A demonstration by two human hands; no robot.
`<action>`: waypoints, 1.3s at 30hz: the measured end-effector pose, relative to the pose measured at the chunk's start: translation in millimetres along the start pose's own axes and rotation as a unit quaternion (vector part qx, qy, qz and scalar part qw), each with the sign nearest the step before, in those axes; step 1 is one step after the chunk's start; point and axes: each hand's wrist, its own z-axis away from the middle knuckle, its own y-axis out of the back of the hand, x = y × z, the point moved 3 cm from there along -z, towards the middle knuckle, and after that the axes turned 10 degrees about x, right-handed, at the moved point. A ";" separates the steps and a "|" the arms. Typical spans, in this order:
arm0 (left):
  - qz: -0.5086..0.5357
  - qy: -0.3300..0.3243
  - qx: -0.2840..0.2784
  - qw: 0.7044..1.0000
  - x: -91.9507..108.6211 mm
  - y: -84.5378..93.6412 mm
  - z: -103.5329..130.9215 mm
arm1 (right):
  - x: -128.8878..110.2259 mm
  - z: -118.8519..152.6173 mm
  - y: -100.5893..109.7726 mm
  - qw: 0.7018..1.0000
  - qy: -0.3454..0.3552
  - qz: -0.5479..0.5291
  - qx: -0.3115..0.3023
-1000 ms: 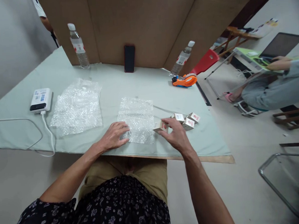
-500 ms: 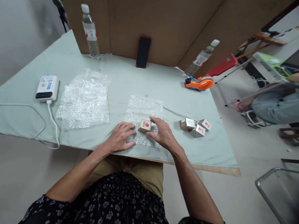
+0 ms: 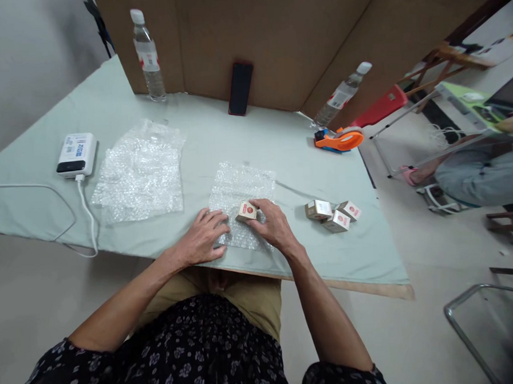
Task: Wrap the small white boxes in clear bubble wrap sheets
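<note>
- While my left hand (image 3: 205, 237) lies palm down with its fingers loosely spread over the left edge of the bubble-wrap sheet (image 3: 239, 181), it grasps nothing; the fingertips seem only to steady the film.
- My right hand (image 3: 275, 225) is partly closed, thumb on the near side and fingers on the far side of the small printed carton (image 3: 246, 211), holding it at its right end.
- That carton sits on the bubble-wrap sheet, a little below its middle, with a red-marked face showing.
- I judge the carton light and fairly stiff, with smooth card that could slide a bit; its walls might dent under a hard squeeze, so a gentle pinch across two opposite sides suits it best.
- The sheet looks soft, springy and slippery, nearly weightless; I would take it by an edge, with flat fingers that spare the bubbles.
- Three similar cartons (image 3: 335, 216) stand close together to the right on the cloth-covered table (image 3: 210, 137), with the orange tape dispenser (image 3: 340, 140) behind them.
</note>
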 end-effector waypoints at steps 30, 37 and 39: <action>0.053 0.095 0.131 0.985 0.7 4.2 -41.3 | -19.9 9.3 30.9 0.998 0.032 -0.037 -0.028; 0.049 0.113 0.121 0.985 -5.0 5.7 -44.6 | -17.1 1.4 17.3 0.999 0.007 -0.052 0.013; 0.055 0.113 0.111 0.986 -6.4 4.3 -48.9 | -15.5 -3.2 16.7 0.998 -0.001 -0.068 0.017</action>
